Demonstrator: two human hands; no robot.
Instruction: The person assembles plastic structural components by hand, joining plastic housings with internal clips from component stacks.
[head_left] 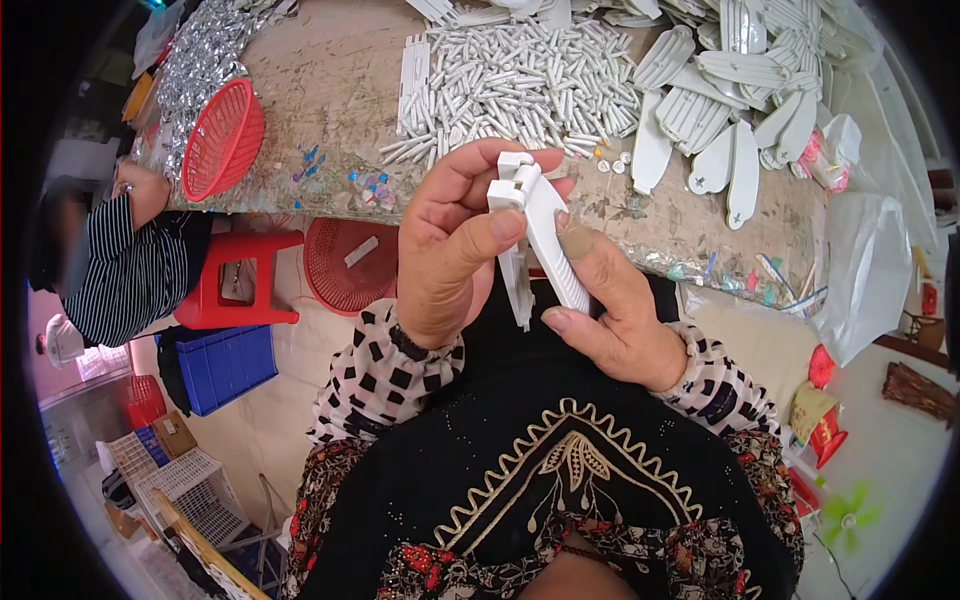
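The left hand (440,245), raised at the centre of the frame, pinches the hinged end of a white, ribbed plastic two-arm part (548,225) between thumb and fingers. The right hand (640,320), angled toward the upper left, grips the ribbed arm. This arm's long axis slopes from the hinge toward lower right; the thinner arm points downward.

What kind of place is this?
Probably a small workshop. The stained worktable bears heaps of little white sticks and similar-looking white plastic parts, and another white piece is being held.
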